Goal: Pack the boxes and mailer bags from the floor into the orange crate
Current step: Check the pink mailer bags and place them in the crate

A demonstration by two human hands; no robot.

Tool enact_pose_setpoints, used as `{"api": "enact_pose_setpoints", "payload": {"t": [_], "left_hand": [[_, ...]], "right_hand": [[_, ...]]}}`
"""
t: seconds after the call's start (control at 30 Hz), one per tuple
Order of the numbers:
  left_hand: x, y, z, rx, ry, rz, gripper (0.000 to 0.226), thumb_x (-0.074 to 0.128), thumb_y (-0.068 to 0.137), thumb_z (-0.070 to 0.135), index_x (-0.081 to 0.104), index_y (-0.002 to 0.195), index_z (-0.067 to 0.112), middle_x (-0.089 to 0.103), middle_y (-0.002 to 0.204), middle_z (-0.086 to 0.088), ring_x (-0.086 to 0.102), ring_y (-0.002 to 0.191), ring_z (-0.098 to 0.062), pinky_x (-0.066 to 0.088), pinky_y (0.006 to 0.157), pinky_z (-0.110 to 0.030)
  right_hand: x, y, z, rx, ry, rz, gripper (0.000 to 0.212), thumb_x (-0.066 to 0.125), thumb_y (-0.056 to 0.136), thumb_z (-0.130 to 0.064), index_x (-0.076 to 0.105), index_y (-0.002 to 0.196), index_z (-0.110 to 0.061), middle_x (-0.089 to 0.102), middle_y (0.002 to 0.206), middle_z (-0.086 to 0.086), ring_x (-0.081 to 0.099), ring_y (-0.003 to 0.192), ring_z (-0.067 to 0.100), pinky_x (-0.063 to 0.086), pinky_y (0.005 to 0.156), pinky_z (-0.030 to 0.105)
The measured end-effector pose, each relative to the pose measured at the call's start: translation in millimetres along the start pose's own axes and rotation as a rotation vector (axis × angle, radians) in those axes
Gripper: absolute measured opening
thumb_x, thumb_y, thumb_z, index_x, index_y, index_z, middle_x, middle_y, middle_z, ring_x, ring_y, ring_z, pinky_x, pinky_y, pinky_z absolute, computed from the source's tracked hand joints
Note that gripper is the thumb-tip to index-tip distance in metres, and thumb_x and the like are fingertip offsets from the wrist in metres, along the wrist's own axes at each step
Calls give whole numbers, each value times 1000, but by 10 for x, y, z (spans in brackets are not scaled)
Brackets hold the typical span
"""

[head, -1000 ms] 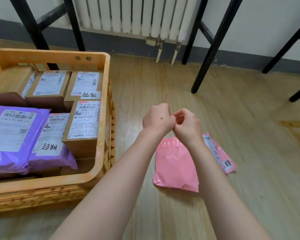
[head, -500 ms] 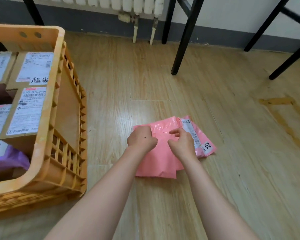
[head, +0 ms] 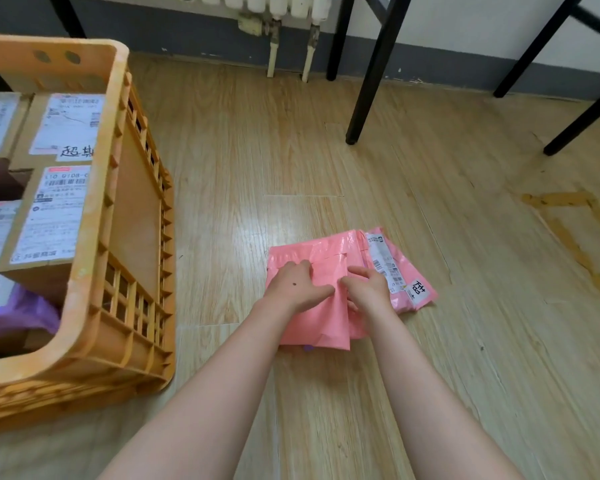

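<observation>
Gripping, head view: your left hand (head: 297,287) and right hand (head: 368,289) are both curling their fingers down into the top pink mailer bag (head: 326,249). They are holding its film near the middle, and the knuckles are facing up. The left thumb is lying stretched toward the right hand, almost touching it. The right index finger is pointing left across the bag.

The top bag is lying flat on the wood floor (head: 257,150), straight ahead of you. Its long axis is running away from you and its folded flap end is lying far. A second pink mailer bag (head: 400,268) is lying under it and fanning out to the right. That bag's label strip is slanting from far-left to near-right.

Both of your forearms are reaching forward and converging on the bags.

The orange crate (head: 97,168) is standing at left, apart from the bags across a strip of floor. Cardboard boxes (head: 49,216) and a purple mailer bag (head: 32,313) are sitting inside it. Black legs (head: 371,74) and radiator pipes (head: 272,53) are standing beyond, well apart.
</observation>
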State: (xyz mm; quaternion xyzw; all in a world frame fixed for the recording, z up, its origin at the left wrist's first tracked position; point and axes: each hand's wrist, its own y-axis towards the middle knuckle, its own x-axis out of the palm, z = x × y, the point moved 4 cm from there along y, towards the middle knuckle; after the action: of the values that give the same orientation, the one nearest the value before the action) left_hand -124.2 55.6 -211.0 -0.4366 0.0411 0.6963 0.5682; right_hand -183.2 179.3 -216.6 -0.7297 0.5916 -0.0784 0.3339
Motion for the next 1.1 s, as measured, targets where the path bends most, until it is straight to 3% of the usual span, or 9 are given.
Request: {"api": "enact_pose_setpoints", "payload": {"t": [0.13, 0.27, 0.4, 0.5, 0.57, 0.8, 0.93, 1.03, 1.1], "left_hand": [[-121, -41, -67, 5, -12, 17, 66, 57, 78, 60, 52, 125, 14, 56, 117, -5, 55, 104, -24, 49, 84, -35], [-357, -102, -125, -12, -3, 96, 71, 59, 68, 68, 57, 120, 19, 53, 119, -6, 53, 111, -29, 49, 87, -39], [-697, -167, -136, 6, -161, 206, 38, 68, 76, 40, 66, 103, 14, 66, 97, -5, 63, 93, -23, 51, 72, -34], [-893, -204, -188, -21, -236, 248, 14, 64, 80, 24, 68, 80, 11, 64, 81, -5, 63, 80, -24, 51, 63, -32], [-991, -250, -228, -33, -252, 293, 15, 62, 81, 21, 62, 68, 15, 58, 72, -3, 59, 73, -23, 42, 52, -25], [-1263, -448, -332, 16, -328, 452, 16, 51, 81, 8, 66, 85, 5, 63, 81, -11, 53, 72, -24, 33, 48, -20], [-1425, -583, -235, 60, -433, 568, 17, 50, 83, 7, 65, 87, -1, 62, 79, -11, 49, 70, -23, 31, 50, -21], [-1536, -677, -37, 111, -547, 606, 16, 52, 84, 8, 66, 90, 4, 62, 80, -4, 52, 73, -19, 35, 54, -19], [-1648, -730, 88, 138, -635, 634, 16, 53, 86, 9, 65, 95, 6, 61, 83, 0, 55, 77, -17, 41, 60, -22]], "right_hand": [[130, -98, -110, -28, 66, -60, 16, 57, 81, 1, 63, 86, -12, 62, 79, 6, 60, 76, 19, 54, 79, 37], [329, -189, -295, -66, 135, -135, 17, 61, 83, 0, 65, 98, -7, 60, 77, 6, 58, 72, 17, 51, 69, 27], [561, -295, -513, -141, 96, -184, 13, 62, 83, -3, 66, 80, -15, 65, 77, 5, 60, 74, 18, 45, 69, 27], [724, -391, -628, -186, 94, -205, 19, 59, 82, 3, 66, 80, -15, 67, 79, 5, 64, 73, 16, 44, 65, 22], [806, -466, -682, -212, 110, -212, 21, 60, 80, 6, 67, 82, -13, 68, 84, 7, 65, 76, 16, 45, 57, 16], [963, -592, -763, -258, 191, -177, 22, 63, 81, 5, 67, 81, -16, 68, 96, 10, 63, 87, 20, 45, 65, 22], [933, -622, -762, -266, 213, -47, 24, 59, 84, 1, 65, 104, -11, 62, 95, 4, 57, 75, 10, 40, 57, 18], [892, -641, -781, -236, 259, 8, 48, 65, 86, -13, 47, 130, -11, 51, 107, 3, 52, 80, 10, 41, 72, 26], [864, -661, -846, -226, 287, 1, 58, 66, 86, -25, 40, 137, -12, 47, 113, 0, 50, 93, 15, 39, 80, 31]]}}
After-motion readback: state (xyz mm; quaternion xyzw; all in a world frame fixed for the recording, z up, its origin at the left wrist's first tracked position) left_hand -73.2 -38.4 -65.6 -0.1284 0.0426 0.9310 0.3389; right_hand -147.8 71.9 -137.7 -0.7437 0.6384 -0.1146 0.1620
